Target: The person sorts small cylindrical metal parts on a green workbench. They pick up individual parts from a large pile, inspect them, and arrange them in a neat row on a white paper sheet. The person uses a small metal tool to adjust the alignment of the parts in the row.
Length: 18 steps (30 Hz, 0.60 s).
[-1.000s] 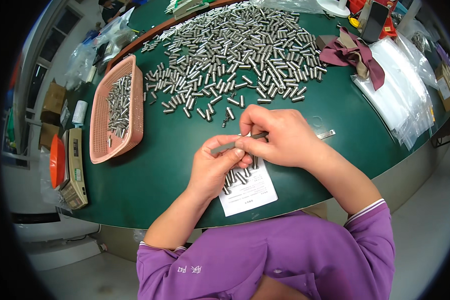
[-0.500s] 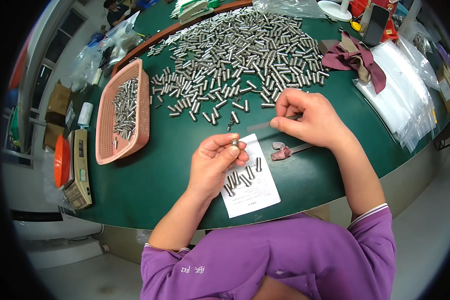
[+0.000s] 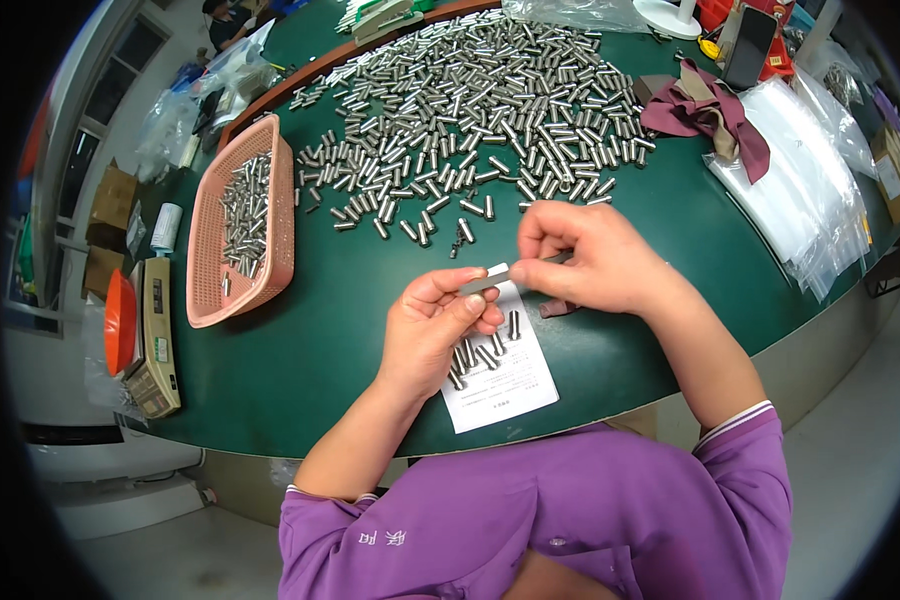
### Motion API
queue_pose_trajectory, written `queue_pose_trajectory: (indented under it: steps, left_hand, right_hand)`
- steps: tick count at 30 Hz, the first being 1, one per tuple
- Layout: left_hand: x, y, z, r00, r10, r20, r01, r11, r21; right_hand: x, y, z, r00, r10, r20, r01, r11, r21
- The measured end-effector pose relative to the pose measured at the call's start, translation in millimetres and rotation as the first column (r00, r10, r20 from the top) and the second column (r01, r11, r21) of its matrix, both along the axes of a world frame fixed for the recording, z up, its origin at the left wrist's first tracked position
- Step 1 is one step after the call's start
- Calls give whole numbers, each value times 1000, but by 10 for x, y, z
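Observation:
My left hand (image 3: 422, 325) is closed in a pinch, held above the sheet of paper. Earlier a small round-headed metal pin showed between its fingertips; now the fingers and a strip mostly cover it. My right hand (image 3: 595, 262) grips a flat, grey, file-like metal strip (image 3: 485, 284), whose far end lies across the left fingertips at the pin. Below the left hand, several metal pins (image 3: 488, 357) rest on the white printed paper (image 3: 500, 403). A pinkish wrapped piece (image 3: 558, 307) lies on the table, partly hidden under my right hand.
A big heap of metal pins (image 3: 490, 90) spreads over the green table. At left stand a pink basket (image 3: 275, 275) holding more pins and a scale (image 3: 158, 330) with an orange pan (image 3: 120, 320). On the right are a maroon cloth (image 3: 710, 115), plastic bags (image 3: 795, 190) and a phone (image 3: 750, 48).
My right hand has moved left and slightly down, bringing the metal strip onto the pin at my left fingertips. My left hand has stayed nearly in place.

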State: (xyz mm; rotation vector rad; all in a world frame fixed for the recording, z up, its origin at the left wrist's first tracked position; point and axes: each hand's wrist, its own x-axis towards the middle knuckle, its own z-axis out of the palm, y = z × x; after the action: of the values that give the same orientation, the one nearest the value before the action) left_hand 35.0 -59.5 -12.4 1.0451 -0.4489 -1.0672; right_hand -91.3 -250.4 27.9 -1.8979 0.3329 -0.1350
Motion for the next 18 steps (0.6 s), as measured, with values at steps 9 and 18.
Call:
queue_pose_trajectory:
  steps: [9, 18]
  left_hand:
    - [16, 0, 6, 999, 10, -49, -8, 999, 41]
    - [31, 11, -7, 998, -11, -57, 10, 1000, -17]
  right_hand:
    - [-14, -27, -6, 999, -34, 26, 32, 998, 50]
    - [-54, -190, 22, 997, -72, 39, 79, 975, -209]
